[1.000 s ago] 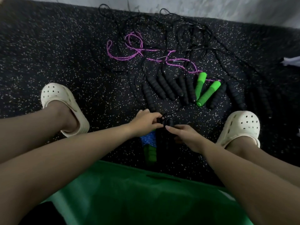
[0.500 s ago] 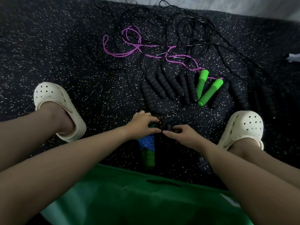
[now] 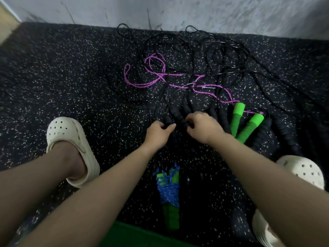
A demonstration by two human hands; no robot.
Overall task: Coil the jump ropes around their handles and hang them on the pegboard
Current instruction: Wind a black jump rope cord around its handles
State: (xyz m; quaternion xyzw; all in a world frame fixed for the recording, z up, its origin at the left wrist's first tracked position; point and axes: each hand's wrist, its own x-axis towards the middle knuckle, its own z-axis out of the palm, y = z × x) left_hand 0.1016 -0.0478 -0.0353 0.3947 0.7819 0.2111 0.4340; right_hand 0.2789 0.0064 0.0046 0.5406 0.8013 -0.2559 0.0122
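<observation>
A black rubber floor (image 3: 53, 82) flecked with white fills most of the frame. Along the top runs a pale grey wall (image 3: 231, 13), scuffed with dark marks. A tan strip (image 3: 7, 25) shows at the upper left corner. The light is dim.

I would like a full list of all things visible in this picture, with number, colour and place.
coiled jump rope: one, blue cord on green handles, floor between the forearms
green handles: two, right of the hands
pink cord: one, loose, far centre
black handles: several, exact count unclear, row at the hands
black cords: tangled, near the wall
floor: black, speckled
wall: pale, top
clogs: two, cream, on the feet
left hand: grips a black handle
right hand: curled on black handles
</observation>
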